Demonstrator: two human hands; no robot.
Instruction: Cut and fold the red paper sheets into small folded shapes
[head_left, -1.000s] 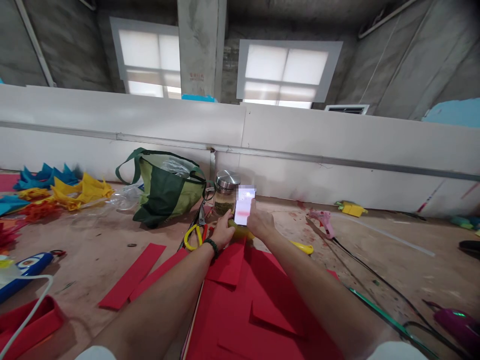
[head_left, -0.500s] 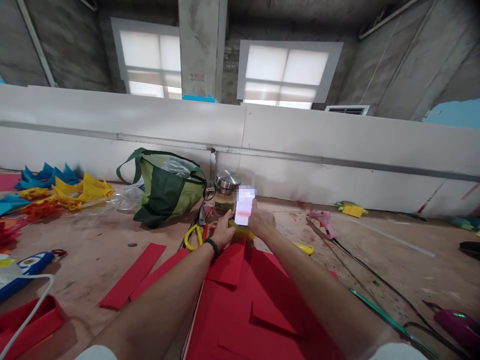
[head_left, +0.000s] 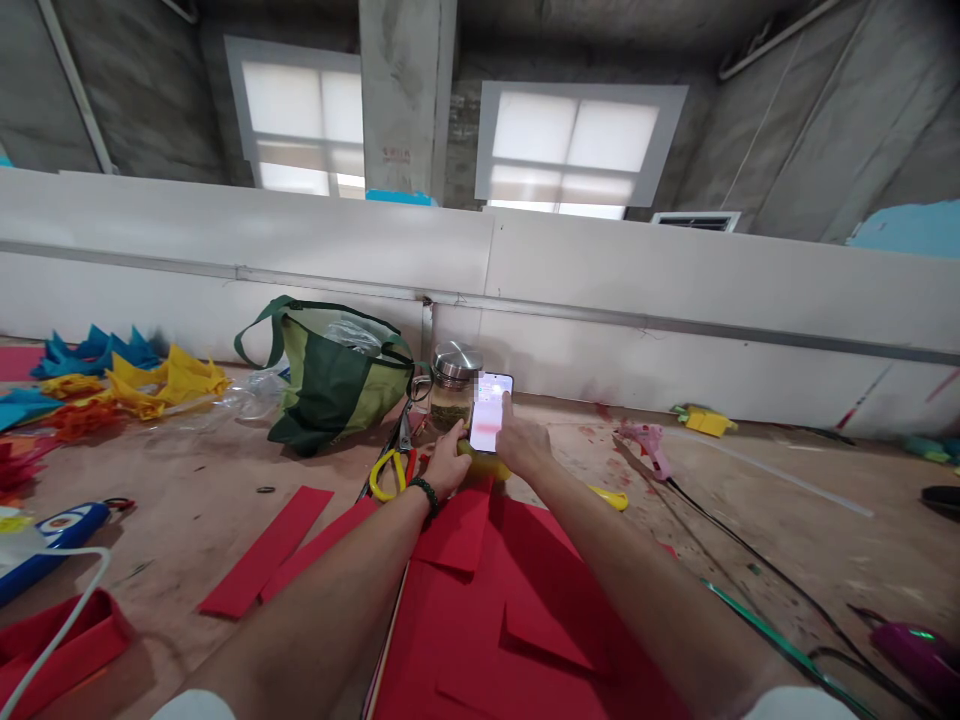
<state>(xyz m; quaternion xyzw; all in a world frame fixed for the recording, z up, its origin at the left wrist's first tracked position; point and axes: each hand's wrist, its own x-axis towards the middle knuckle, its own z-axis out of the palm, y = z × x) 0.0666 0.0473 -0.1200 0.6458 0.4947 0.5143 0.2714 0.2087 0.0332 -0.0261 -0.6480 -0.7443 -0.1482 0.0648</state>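
Note:
A smartphone (head_left: 489, 424) with a bright screen stands tilted up in front of a lidded glass jar (head_left: 450, 408). My left hand (head_left: 448, 464) is closed at its lower left edge, thumb up. A yellow object (head_left: 489, 466), partly hidden, lies beneath the phone. My right hand (head_left: 526, 442) has a finger stretched up over the right side of the screen; its other fingers are mostly hidden. Yellow-handled scissors (head_left: 384, 476) lie left of my left hand. Under my forearms are stacked red sheets (head_left: 517, 580).
A green bag (head_left: 337, 385) leans near the white wall panel (head_left: 630, 360). Red strips (head_left: 270, 550) and coloured pieces (head_left: 161, 385) lie on the left. On the right are a pink glue gun (head_left: 649, 448), its black cable, a yellow block (head_left: 706, 420) and a green stick (head_left: 780, 625).
My right finger has shifted slightly up on the phone screen. The left hand and the phone stay nearly where they were.

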